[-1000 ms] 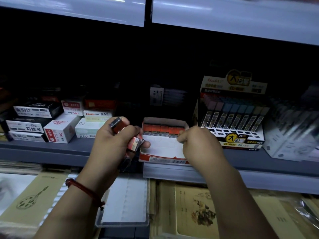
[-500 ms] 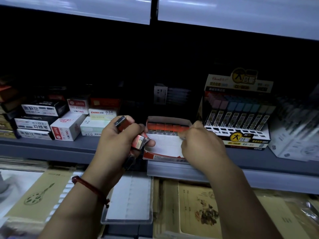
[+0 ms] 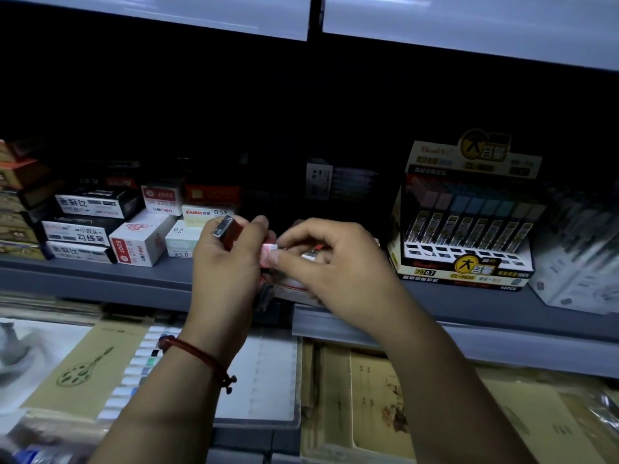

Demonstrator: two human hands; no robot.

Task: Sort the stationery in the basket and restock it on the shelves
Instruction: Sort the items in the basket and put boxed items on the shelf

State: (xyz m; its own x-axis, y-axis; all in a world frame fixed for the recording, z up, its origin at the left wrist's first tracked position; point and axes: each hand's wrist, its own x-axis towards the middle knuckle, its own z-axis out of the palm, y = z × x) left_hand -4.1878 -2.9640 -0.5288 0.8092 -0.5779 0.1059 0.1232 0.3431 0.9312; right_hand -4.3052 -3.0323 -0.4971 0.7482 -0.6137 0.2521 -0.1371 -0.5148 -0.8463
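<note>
Gripping a bunch of small red cases (image 3: pixel 231 233) in the left hand (image 3: pixel 227 266), the dark grey capped end sticking up above the knuckles and leaning left. Pinching the pale lower end of 1 case with the right hand (image 3: pixel 338 262). Holding both just in front of a red-and-white box (image 3: pixel 294 292), mostly hidden, sitting at the front edge of the grey shelf (image 3: pixel 100 271).
</note>
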